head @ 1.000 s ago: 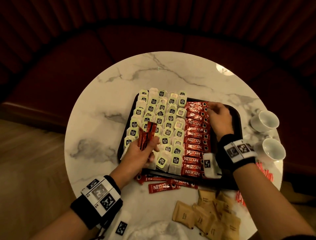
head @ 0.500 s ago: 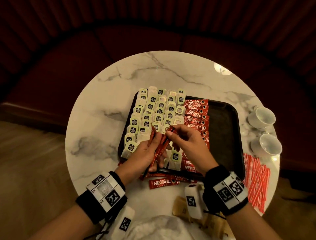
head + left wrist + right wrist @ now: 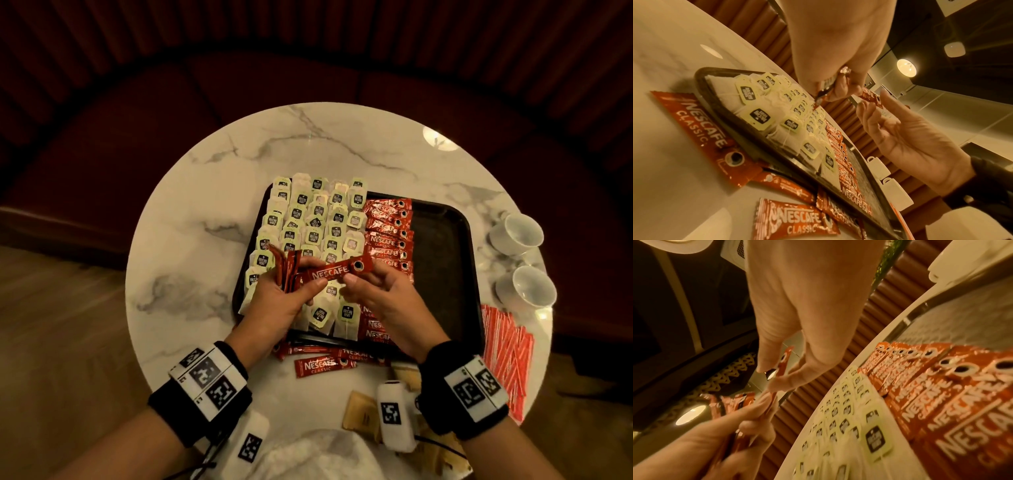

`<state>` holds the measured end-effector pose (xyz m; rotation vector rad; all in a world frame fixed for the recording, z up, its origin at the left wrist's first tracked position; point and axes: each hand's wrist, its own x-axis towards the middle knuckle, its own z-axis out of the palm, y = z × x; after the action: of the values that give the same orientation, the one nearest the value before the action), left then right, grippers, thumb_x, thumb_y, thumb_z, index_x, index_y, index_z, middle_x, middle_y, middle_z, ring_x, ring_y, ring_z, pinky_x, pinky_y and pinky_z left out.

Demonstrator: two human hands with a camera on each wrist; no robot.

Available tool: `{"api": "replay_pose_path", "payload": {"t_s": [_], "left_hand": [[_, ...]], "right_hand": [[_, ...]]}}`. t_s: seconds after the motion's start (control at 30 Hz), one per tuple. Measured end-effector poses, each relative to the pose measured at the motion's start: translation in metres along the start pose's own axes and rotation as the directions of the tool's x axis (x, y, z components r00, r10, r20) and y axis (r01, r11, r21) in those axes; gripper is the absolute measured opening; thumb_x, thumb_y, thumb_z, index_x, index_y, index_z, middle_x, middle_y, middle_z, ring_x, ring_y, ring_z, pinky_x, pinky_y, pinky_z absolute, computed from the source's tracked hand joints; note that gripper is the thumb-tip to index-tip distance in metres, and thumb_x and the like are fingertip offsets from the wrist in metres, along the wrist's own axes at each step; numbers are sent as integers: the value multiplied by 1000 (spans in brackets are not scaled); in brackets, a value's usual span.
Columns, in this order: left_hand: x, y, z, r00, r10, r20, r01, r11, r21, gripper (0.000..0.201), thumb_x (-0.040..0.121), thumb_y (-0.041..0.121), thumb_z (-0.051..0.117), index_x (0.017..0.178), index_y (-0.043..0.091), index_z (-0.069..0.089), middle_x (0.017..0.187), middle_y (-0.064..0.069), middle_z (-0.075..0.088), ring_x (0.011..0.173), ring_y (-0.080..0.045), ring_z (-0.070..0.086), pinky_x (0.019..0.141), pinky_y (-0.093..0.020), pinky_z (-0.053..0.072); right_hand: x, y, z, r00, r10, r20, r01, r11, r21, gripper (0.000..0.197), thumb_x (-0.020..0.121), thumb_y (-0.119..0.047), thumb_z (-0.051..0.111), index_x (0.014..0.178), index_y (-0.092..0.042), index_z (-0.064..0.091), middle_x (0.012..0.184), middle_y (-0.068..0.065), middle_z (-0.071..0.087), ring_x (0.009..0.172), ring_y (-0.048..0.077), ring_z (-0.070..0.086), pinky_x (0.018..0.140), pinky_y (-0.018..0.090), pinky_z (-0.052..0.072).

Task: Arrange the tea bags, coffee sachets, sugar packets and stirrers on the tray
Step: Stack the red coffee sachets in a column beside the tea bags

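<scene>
Fingers of your right hand (image 3: pixel 383 298) pinch the cup-printed end of one coffee sachet (image 3: pixel 337 272); your left hand (image 3: pixel 284 301) grips its other end plus a spare bundle. Sachet hangs above the tray (image 3: pixel 445 260), long axis crosswise, sachet column just right, nearer your right hand.

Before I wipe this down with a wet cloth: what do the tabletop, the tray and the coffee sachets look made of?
Tabletop: looks like polished marble or a marble-look laminate; grey veins, lamp reflection. Tray: dark with a dull, speckled surface; plastic or coated metal, cannot tell. Coffee sachets: glossy printed foil or plastic film, crinkled with shiny highlights.
</scene>
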<state>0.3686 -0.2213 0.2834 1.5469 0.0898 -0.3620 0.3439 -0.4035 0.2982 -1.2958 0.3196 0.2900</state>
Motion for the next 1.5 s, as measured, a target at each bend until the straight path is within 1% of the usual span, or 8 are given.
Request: {"api": "replay_pose_path", "payload": {"t_s": [0.13, 0.4, 0.5, 0.6, 0.8, 1.03, 1.37, 1.5], "left_hand": [[0, -1, 2, 1000, 13, -5, -13, 1000, -10, 22, 82, 10, 73, 95, 27, 69, 88, 13, 74, 72, -4, 64, 70, -19, 56], [0, -3, 2, 998, -55, 15, 55, 998, -26, 14, 86, 18, 71, 97, 27, 71, 57, 2, 64, 52, -8, 58, 49, -16, 43], [2, -5, -2, 996, -76, 38, 76, 997, -2, 21, 87, 21, 70, 107, 25, 69, 74, 1, 70, 56, -11, 58, 48, -16, 41], [5, -7, -6, 997, -79, 9, 79, 997, -1, 25, 87, 17, 70, 112, 18, 68, 93, -2, 70, 55, -9, 58, 47, -10, 40], [4, -6, -8, 993, -109, 43, 108, 994, 20, 19, 88, 20, 69, 106, 16, 69, 66, 13, 65, 51, -6, 53, 45, -11, 38], [2, -5, -13, 988, -153, 20, 153, 988, 18, 13, 87, 29, 67, 97, 21, 68, 60, 12, 61, 49, -4, 51, 44, -15, 39], [2, -1, -9, 983, -183, 15, 183, 983, -5, 25, 91, 34, 60, 103, 13, 67, 74, 3, 63, 47, -4, 50, 39, -15, 35], [2, 4, -6, 975, -197, 106, 207, 974, -95, 55, 88, 53, 44, 104, 5, 65, 67, 0, 56, 47, -9, 51, 35, -17, 33]], "right_hand": [[3, 8, 6, 999, -27, -30, 29, 997, 77, 23, 80, -16, 69, 101, -9, 70, 93, 3, 75, 81, 12, 69, 71, 19, 56], [5, -1, -4, 990, -95, -103, 104, 990, 93, 24, 82, -13, 66, 104, -4, 67, 94, 2, 73, 84, 14, 69, 73, 21, 57], [11, -9, -28, 980, -79, -183, 93, 993, 73, 14, 90, -6, 59, 101, -4, 67, 92, 5, 72, 81, 13, 68, 73, 19, 57], [27, -18, -61, 916, -39, -400, 101, 986, 135, 17, 97, -3, 52, 110, 0, 62, 96, 6, 70, 79, 10, 70, 72, 17, 58], [67, -14, -93, 793, -58, -606, 19, 997, -72, 11, 97, -1, 56, 101, -11, 54, 93, 9, 67, 72, 13, 68, 73, 23, 60], [97, 6, -101, 766, -126, -630, -218, 872, -439, 16, 89, -18, 72, 101, -11, 64, 91, 6, 72, 80, 20, 71, 84, 41, 60], [94, -6, -95, 758, -204, -620, -233, 803, -549, 27, 88, -28, 73, 109, -12, 65, 92, -2, 63, 99, 21, 64, 82, 31, 49], [65, -21, -57, 888, -209, -410, -56, 836, -546, 8, 94, -28, 64, 101, -24, 64, 101, -6, 65, 94, 9, 62, 87, 32, 53]]}}
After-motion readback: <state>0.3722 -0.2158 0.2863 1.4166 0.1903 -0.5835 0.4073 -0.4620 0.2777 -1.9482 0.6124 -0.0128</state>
